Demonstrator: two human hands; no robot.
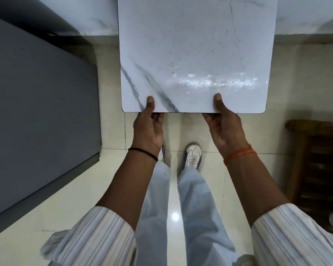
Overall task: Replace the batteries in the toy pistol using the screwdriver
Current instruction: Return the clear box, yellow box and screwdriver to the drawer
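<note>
Head view: both thumbs lie flat on top of a white marbled board [196, 54], with the other fingers curled under its near edge, so each hand grips that edge. The left hand [148, 129] holds near the board's left corner; the right hand [225, 131] holds right of the middle, well short of the right corner. The board runs away from the person, its long axis pointing forward, and its far end passes out of view at the top. It looks level, or nearly so.

No toy pistol, batteries or screwdriver show anywhere, so which way they lie from the fingers cannot be told. Both hands are full, and I judge neither can reach for them until the board is set down or let go.

Below the board are pale floor tiles [112, 179] and the person's shoes [192, 155]. A grey slab [37, 112] stands at the left, and wooden furniture [315, 160] at the right.
</note>
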